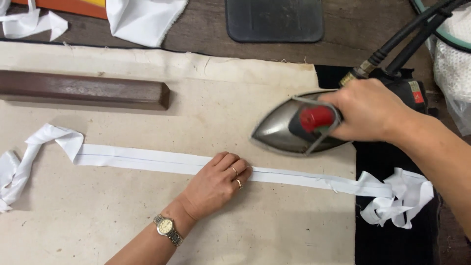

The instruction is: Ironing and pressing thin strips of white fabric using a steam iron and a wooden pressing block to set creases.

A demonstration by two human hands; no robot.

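Observation:
A long white fabric strip [147, 161], folded lengthwise, lies flat across a beige pressing cloth [235, 225]. My left hand [216, 182] presses down on the strip near its middle; it wears two rings and a wristwatch. My right hand [367, 110] grips the handle of a silver steam iron [274, 130] with a red knob. The iron's pointed nose faces left, and it rests on the cloth just above the strip, apart from it. The strip's two ends bunch up loosely at the left and right.
A dark brown wooden bar [83, 90] lies on the cloth at upper left. A dark rubber mat [274, 19] sits at the top. Black cables [412, 34] run from the iron to the upper right. Black fabric [387, 245] lies at right, white fabric scraps [142, 17] at the top left.

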